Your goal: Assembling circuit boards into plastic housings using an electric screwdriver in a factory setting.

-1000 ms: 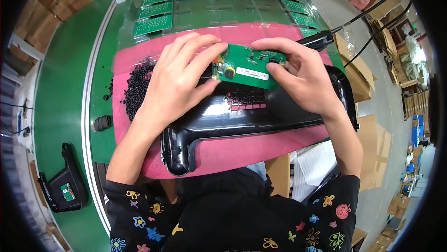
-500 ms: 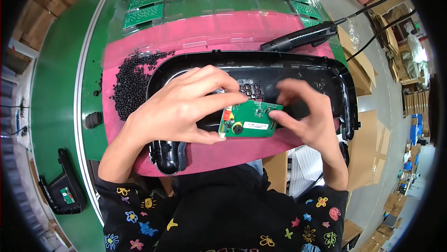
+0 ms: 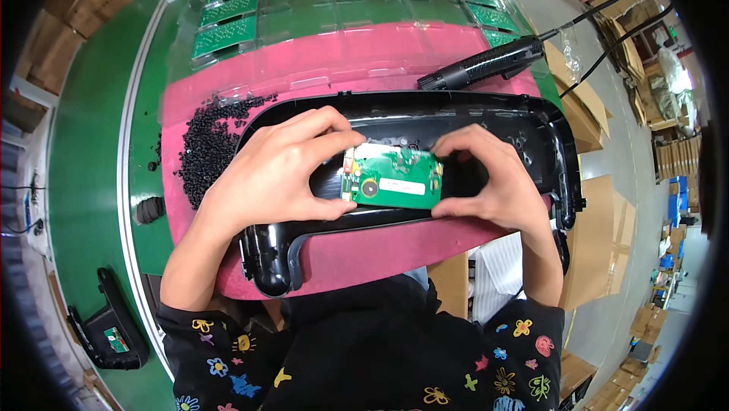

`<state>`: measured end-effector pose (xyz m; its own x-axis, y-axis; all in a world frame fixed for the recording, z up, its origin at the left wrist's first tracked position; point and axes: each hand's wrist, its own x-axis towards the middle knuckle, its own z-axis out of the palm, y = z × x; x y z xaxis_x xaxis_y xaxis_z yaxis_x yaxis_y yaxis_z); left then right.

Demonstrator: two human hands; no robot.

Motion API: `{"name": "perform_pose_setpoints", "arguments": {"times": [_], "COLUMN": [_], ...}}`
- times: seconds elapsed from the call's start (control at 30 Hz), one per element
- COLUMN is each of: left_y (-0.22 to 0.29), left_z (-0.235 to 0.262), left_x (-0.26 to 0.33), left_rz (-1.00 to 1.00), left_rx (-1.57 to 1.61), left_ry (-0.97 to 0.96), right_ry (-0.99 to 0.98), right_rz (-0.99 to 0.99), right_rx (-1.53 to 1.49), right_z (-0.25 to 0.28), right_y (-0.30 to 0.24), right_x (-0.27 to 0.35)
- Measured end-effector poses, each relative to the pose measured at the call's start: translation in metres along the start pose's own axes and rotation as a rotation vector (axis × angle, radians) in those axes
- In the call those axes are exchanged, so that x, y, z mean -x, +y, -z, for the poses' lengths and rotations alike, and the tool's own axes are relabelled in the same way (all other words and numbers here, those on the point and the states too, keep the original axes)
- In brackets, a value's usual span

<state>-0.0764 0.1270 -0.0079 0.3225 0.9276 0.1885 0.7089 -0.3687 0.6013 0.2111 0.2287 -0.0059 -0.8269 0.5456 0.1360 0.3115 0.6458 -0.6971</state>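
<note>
A green circuit board with a white label and a round black part is held level between my two hands. My left hand pinches its left edge between thumb and fingers. At the opposite edge, my right hand grips the board the same way. Beneath it lies a long black plastic housing, hollow side up, on a pink mat. The board covers the middle of the housing; whether it touches the housing floor I cannot tell.
Many small black screws lie heaped left of the housing. A black electric screwdriver with a cable rests beyond it. Clear trays of green boards stand at the back. Another black housing with a board sits far left.
My right hand has closed onto the board's right edge. The board has shifted slightly left and up and now lies flatter over the housing.
</note>
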Motion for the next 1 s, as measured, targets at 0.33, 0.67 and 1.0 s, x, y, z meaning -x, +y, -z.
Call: {"name": "perform_pose_setpoints", "arguments": {"times": [0.33, 0.67, 1.0], "left_y": [-0.012, -0.023, -0.028], "left_z": [-0.004, 0.001, 0.001], "left_x": [-0.003, 0.000, 0.002], "left_rz": [0.163, 0.171, 0.169], "left_rx": [-0.092, -0.078, -0.061], "left_ry": [-0.017, -0.043, -0.043], "right_ry": [0.069, 0.064, 0.060], "right_rz": [-0.027, 0.003, -0.006], "right_rx": [-0.090, -0.048, -0.046], "right_z": [-0.015, -0.022, -0.026], "right_y": [0.019, 0.016, 0.016], "right_x": [-0.021, -0.032, -0.037]}}
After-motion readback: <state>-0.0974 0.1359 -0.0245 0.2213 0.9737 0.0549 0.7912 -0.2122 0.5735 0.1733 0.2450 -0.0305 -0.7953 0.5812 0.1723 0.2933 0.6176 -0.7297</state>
